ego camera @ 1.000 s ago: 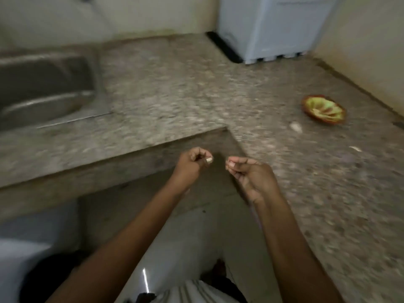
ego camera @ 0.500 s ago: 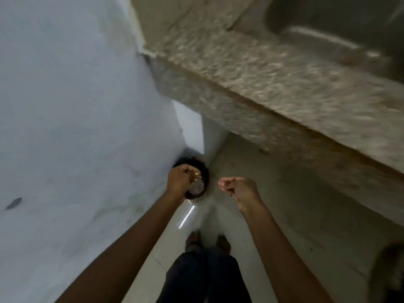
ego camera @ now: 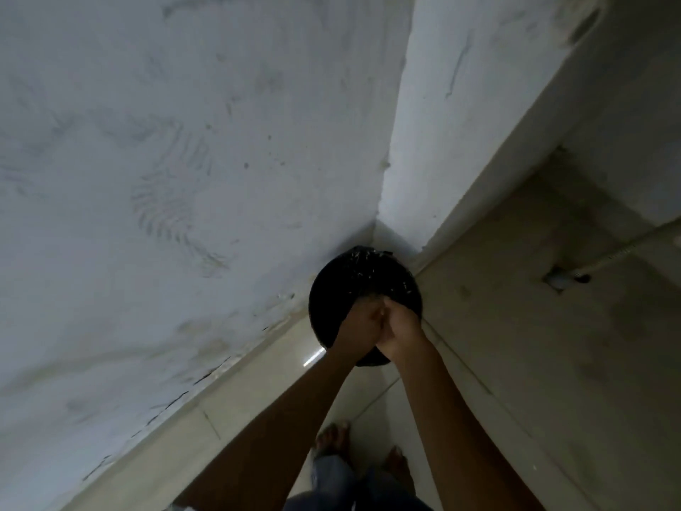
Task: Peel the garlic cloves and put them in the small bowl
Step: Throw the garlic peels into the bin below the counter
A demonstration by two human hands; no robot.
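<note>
Head view: having turned away from the counter, the person now presses left hand (ego camera: 363,319) and right hand (ego camera: 401,326) together directly above the black-lined bin (ego camera: 363,276), probably shedding peel. Whether the fingers are curled or holding anything cannot be told, and the garlic clove and small bowl are out of sight.

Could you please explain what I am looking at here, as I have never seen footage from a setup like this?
There is no machine here, just a person working with bare hands. The single picture comes from a camera worn on their head, looking steeply down. The two forearms entering from below end in the left hand and right hand, pressed together above a round black bin. The bin stands on a tiled floor in the corner of pale walls. The person's bare feet show below. Whether the hands hold anything is hidden.
</note>
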